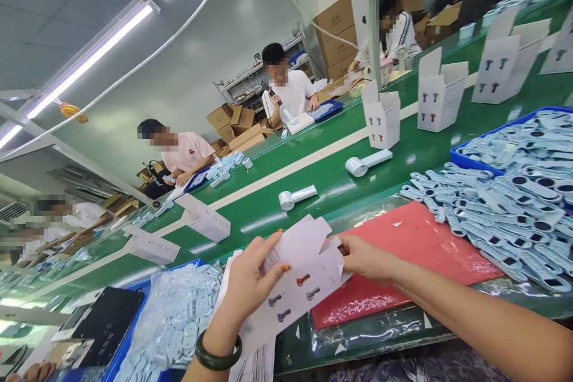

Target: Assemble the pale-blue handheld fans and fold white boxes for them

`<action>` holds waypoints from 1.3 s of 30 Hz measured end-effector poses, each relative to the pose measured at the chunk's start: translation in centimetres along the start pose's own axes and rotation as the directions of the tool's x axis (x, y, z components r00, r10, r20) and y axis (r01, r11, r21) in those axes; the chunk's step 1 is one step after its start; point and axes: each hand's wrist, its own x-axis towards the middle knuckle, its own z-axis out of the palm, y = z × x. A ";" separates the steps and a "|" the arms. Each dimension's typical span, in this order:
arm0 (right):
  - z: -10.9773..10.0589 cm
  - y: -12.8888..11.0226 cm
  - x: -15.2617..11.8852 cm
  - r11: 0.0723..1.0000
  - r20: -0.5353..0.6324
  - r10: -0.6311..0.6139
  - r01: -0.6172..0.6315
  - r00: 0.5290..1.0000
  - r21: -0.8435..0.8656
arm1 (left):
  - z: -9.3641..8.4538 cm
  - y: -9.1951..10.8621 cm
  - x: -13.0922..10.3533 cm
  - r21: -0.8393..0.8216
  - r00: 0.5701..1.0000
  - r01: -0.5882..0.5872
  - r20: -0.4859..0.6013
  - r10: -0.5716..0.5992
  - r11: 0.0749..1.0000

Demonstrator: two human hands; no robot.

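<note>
Between my hands is a white cardboard box (295, 286), looking flattened, with small pictures of handheld fans printed on it and its flaps pointing away from me. My left hand (259, 277) grips its left side, thumb across the printed face. At the right end, my right hand (364, 259) pinches a flap, its fingertips partly hidden by the card. Under and beside my left wrist lie more flat white boxes (257, 361). A red sheet (403, 245) in clear plastic covers the bench by my right hand.
Light-blue fan parts (501, 221) are heaped at right beside a blue tray (477, 162). Another tray (120, 349) of blue parts stands left. On the green conveyor (250, 209) are fan pieces (298, 197) and standing white boxes (382, 119). Several people sit across it.
</note>
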 end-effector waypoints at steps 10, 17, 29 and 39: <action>-4.9 -3.2 -4.1 0.913 -0.460 -0.396 0.395 0.795 -0.103 | 4.9 5.5 4.5 -0.291 1.000 0.005 -0.016 -0.010 0.957; -1.8 -5.3 -8.0 0.215 -0.043 -0.956 0.595 0.289 -0.774 | 5.9 6.1 6.1 -0.647 0.995 -0.088 -0.086 0.041 0.757; -2.9 -3.8 -7.6 0.448 -0.233 -0.891 0.681 0.389 -0.579 | 7.8 7.8 6.6 -0.079 0.815 -0.476 -0.415 0.405 0.876; -2.6 -5.7 -6.6 0.539 -0.273 -0.841 0.763 0.466 -0.358 | 8.6 6.2 9.0 -0.099 0.694 -0.644 -0.494 0.524 0.759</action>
